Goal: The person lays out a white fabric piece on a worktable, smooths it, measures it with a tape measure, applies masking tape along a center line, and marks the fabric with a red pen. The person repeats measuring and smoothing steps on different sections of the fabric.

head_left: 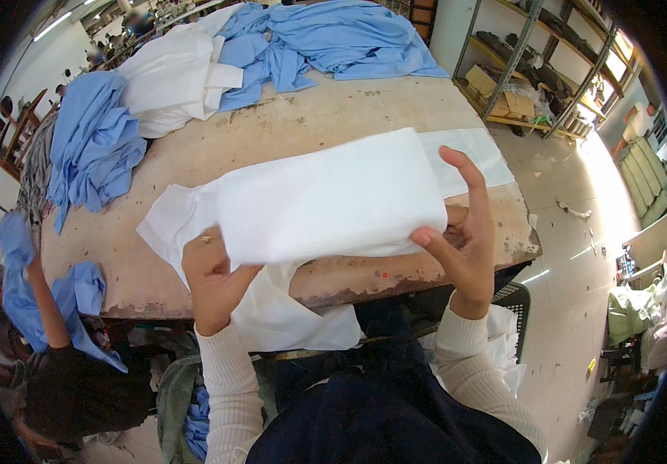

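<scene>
A folded white cloth (333, 201) is held up at a slant over the near part of the table. My left hand (213, 278) grips its lower left corner, the thumb in front and the fingers mostly hidden behind. At its right end my right hand (465, 232) pinches the lower corner between thumb and curled fingers, while the index finger stands raised off the fabric. Beneath it a loose white cloth (295, 321) spreads over the table and hangs past the front edge. Another flat white piece (469, 162) lies on the table at the right.
On the worn table (380, 104), blue cloth heaps (349, 35) and a white heap (171, 73) lie at the back. A co-worker's arm (47, 298) lifts blue cloth at the left. A basket (513, 305) stands by my right arm; metal shelves (534, 58) stand beyond.
</scene>
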Available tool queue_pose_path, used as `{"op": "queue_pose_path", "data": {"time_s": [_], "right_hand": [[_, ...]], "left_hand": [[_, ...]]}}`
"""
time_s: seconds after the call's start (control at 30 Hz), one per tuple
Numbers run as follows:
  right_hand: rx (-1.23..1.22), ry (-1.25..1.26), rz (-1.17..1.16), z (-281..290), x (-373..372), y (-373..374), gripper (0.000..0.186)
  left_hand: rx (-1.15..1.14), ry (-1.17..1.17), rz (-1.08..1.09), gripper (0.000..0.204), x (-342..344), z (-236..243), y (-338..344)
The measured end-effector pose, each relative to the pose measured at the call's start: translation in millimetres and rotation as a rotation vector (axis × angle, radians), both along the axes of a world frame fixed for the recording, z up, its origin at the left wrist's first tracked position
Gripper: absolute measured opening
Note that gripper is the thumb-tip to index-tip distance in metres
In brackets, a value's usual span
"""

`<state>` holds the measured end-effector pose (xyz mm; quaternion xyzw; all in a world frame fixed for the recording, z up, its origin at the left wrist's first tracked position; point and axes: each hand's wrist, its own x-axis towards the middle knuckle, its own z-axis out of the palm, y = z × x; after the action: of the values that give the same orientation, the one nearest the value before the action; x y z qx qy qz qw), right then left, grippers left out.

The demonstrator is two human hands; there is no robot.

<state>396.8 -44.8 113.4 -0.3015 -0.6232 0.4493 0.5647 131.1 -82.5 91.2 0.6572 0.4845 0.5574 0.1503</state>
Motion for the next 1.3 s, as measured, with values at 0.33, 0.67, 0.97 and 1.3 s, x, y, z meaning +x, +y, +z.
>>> {"op": "queue_pose_path", "data": {"time_s": [0.33, 0.67, 0.97, 1.3], "right_hand": [[0.662, 0.048, 0.203, -24, 15, 27, 0.010], [-0.266, -1.124, -0.680, -83, 89, 134, 0.052], [-0.107, -1.141, -0.875, -120, 136, 217, 0.027], [0.504, -0.417, 0.414, 22, -43, 53, 0.022]], "left_hand": [[0.666, 0.017, -0.070, 0.012, 7, -7, 10], [-0.525, 0.059, 0.140, 0.038, -1, -47, -3], [-0.246, 0.146, 0.365, 0.024, -12, -24, -12], [-0.031, -0.251, 0.140, 0.068, 3, -6, 24]]}}
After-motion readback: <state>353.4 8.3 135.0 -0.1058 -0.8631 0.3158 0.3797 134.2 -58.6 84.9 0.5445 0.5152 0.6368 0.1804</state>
